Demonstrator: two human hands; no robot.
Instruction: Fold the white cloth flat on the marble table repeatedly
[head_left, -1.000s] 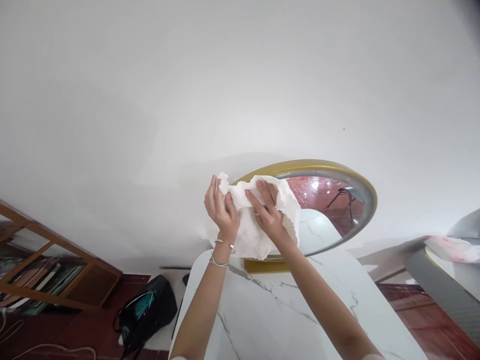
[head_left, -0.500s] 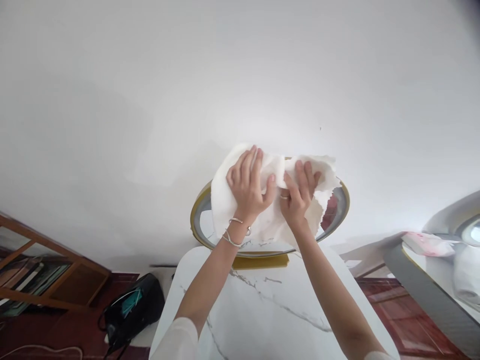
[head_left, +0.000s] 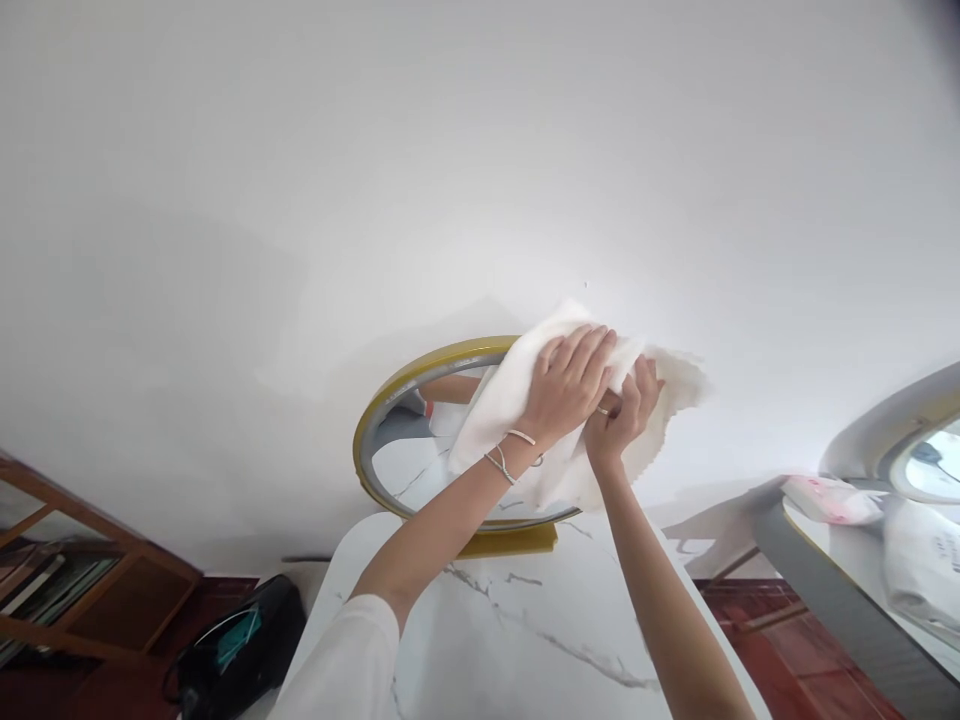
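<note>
A round mirror with a gold rim (head_left: 420,366) stands on a white marbled tabletop (head_left: 517,640), on a gold base (head_left: 510,541). A white cloth (head_left: 495,420) with a ragged right edge drapes over the mirror's right side. My left hand (head_left: 571,380), with bracelets at the wrist, presses on the cloth, fingers pointing up and right. Just right of it, my right hand (head_left: 626,408) has its fingers bent around bunched cloth near the mirror's upper right rim. The cloth hides that part of the rim.
A black bag (head_left: 255,650) lies on the red floor at lower left, beside a wooden shelf (head_left: 135,590) with books. At right, another table holds a pink-and-white packet (head_left: 832,498), a white cloth bundle (head_left: 922,560) and a second mirror (head_left: 934,460).
Both hands and the cloth have shifted right, uncovering the mirror's left side. The cloth is now slanted, and the view has moved slightly.
</note>
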